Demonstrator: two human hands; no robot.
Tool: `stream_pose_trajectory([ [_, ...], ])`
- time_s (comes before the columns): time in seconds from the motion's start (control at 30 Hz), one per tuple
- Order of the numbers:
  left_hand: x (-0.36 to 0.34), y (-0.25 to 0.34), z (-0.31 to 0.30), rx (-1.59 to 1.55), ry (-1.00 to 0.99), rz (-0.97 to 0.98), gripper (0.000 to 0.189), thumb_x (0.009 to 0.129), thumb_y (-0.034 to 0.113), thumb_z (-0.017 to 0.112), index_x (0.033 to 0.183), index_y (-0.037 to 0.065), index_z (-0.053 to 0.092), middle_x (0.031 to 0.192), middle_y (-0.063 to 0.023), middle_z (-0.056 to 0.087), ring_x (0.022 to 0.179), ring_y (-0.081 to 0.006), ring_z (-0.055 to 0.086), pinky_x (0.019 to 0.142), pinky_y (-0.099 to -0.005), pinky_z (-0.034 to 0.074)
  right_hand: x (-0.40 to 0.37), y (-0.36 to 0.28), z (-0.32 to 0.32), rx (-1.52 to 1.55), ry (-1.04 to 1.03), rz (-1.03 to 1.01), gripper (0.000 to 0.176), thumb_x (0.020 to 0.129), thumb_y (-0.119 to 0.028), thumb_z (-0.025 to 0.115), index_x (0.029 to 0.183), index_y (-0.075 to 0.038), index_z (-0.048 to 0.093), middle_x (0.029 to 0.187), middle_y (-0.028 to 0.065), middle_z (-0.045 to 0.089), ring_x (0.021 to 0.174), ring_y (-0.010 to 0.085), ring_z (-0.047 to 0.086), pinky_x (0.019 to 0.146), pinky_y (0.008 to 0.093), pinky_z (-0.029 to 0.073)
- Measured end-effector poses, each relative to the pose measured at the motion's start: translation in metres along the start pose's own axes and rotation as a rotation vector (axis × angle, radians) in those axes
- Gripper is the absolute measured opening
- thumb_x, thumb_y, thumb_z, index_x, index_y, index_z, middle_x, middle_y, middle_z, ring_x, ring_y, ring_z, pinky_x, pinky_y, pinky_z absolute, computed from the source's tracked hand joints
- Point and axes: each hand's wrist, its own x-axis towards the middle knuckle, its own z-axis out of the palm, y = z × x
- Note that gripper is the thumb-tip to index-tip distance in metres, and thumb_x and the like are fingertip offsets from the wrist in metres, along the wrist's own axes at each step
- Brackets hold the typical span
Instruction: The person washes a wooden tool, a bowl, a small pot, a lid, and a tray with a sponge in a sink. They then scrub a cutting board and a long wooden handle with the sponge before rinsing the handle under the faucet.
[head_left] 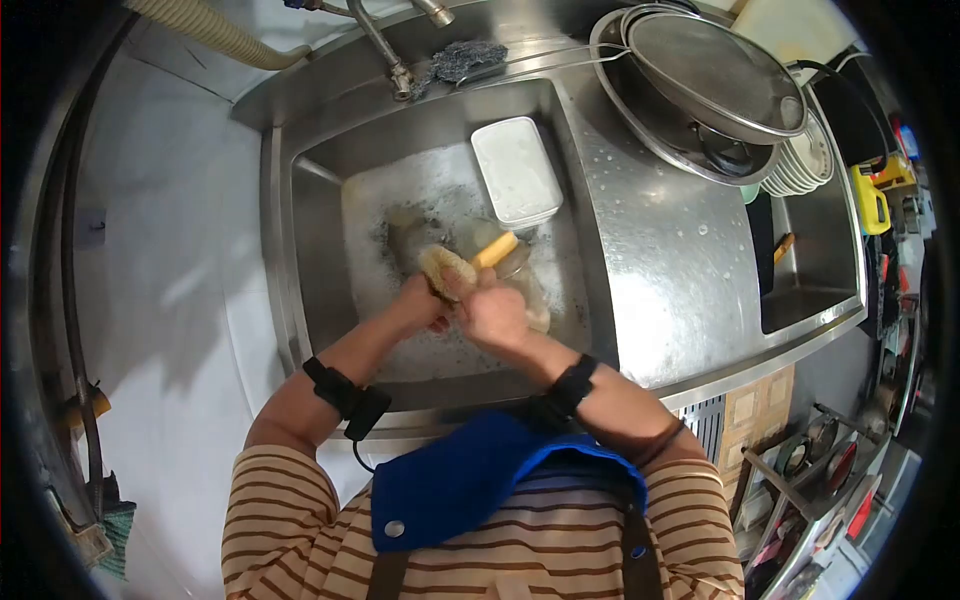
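A pale yellowish scrubbing sponge (447,272) sits between my two hands, over soapy water in the metal sink (330,310). My right hand (492,315) is closed with its fingers on the sponge. My left hand (420,307) is closed just beside it, against a thin dark edge I cannot make out. Just beyond the right hand a yellow handle (495,250) points up and right; whatever it belongs to is hidden. White rectangular containers (517,170), seemingly stacked, stand at the sink's far right corner.
A faucet (385,55) and a steel wool scrubber (468,60) are at the back ledge. On the right counter (660,270) are a large strainer (715,75), metal bowls and stacked plates (805,160). A second basin (815,270) lies farther right.
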Motion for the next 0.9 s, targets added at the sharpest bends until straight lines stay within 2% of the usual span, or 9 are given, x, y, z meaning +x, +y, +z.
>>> stream_pose_trajectory([
  [0.07,0.007,-0.007,-0.007,0.863,0.289,0.355,0.026,0.068,0.010,0.060,0.091,0.001,0.052,0.067,-0.0130,0.058,0.064,-0.0257,0.061,0.054,-0.0351,0.049,0.009,0.011,0.013,0.035,0.038,0.057,0.021,0.067,-0.015,0.059,0.085,-0.011,0.067,0.097,0.0223,0.056,0.073,0.0312,0.061,0.065,0.0396,0.051],
  [0.13,-0.007,0.007,-0.010,0.980,0.300,0.321,0.030,0.068,0.011,0.061,0.095,0.001,0.052,0.073,-0.0138,0.059,0.069,-0.0276,0.060,0.059,-0.0379,0.048,0.040,0.058,0.028,-0.153,-0.082,0.140,0.030,0.078,-0.029,0.053,0.106,-0.020,0.059,0.086,0.0217,0.059,0.071,0.0333,0.061,0.063,0.0414,0.049],
  [0.2,-0.014,0.006,-0.019,1.092,0.316,0.282,0.033,0.069,0.012,0.062,0.098,0.001,0.052,0.078,-0.0146,0.060,0.075,-0.0294,0.060,0.064,-0.0407,0.046,0.057,0.071,-0.002,-0.120,-0.223,0.411,0.026,0.079,-0.033,0.053,0.098,-0.017,0.061,0.085,0.0176,0.062,0.078,0.0311,0.061,0.067,0.0399,0.049],
  [0.27,-0.013,-0.004,-0.036,1.204,0.435,0.568,0.031,0.070,0.013,0.062,0.098,0.002,0.051,0.081,-0.0126,0.058,0.075,-0.0283,0.058,0.067,-0.0407,0.044,0.054,0.097,-0.007,-0.038,-0.095,0.468,0.033,0.079,-0.034,0.052,0.107,-0.018,0.057,0.087,0.0134,0.063,0.084,0.0295,0.061,0.071,0.0409,0.048],
  [0.47,-0.002,0.020,-0.035,1.499,0.582,0.906,0.020,0.069,0.010,0.060,0.085,0.006,0.049,0.082,-0.0080,0.051,0.080,-0.0227,0.053,0.072,-0.0354,0.038,0.028,0.017,-0.010,0.007,0.112,0.015,0.043,0.077,-0.022,0.054,0.119,-0.024,0.051,0.088,0.0197,0.056,0.069,0.0352,0.059,0.064,0.0424,0.049],
  [0.6,0.001,0.025,-0.039,1.471,0.606,0.975,0.020,0.066,0.010,0.061,0.082,0.007,0.048,0.080,-0.0090,0.052,0.076,-0.0245,0.054,0.069,-0.0377,0.039,0.047,0.046,0.015,-0.101,-0.050,0.254,0.036,0.077,-0.026,0.053,0.110,-0.014,0.057,0.081,0.0169,0.062,0.073,0.0321,0.061,0.065,0.0411,0.050],
  [0.7,-0.007,0.029,-0.059,1.315,0.611,0.940,0.017,0.071,0.010,0.061,0.083,0.006,0.049,0.074,-0.0080,0.051,0.070,-0.0217,0.053,0.063,-0.0358,0.040,0.031,0.098,-0.005,0.011,-0.238,0.490,0.032,0.082,-0.034,0.049,0.098,-0.009,0.061,0.094,0.0180,0.061,0.089,0.0330,0.059,0.078,0.0402,0.046],
  [0.77,-0.022,0.047,-0.067,0.468,0.460,0.449,0.014,0.075,0.009,0.060,0.085,0.006,0.051,0.068,-0.0043,0.049,0.061,-0.0154,0.050,0.054,-0.0305,0.040,0.016,0.097,-0.020,0.080,-0.137,0.571,0.034,0.082,-0.033,0.049,0.099,-0.007,0.060,0.097,0.0201,0.060,0.091,0.0345,0.057,0.079,0.0410,0.045],
  [0.9,-0.026,0.042,-0.065,-0.295,0.020,0.184,0.015,0.076,0.010,0.062,0.086,0.005,0.051,0.066,-0.0009,0.047,0.056,-0.0097,0.046,0.049,-0.0251,0.037,0.005,0.083,-0.030,0.212,0.134,0.379,0.024,0.077,-0.016,0.053,0.098,-0.006,0.057,0.094,0.0203,0.059,0.088,0.0367,0.056,0.078,0.0418,0.045],
])
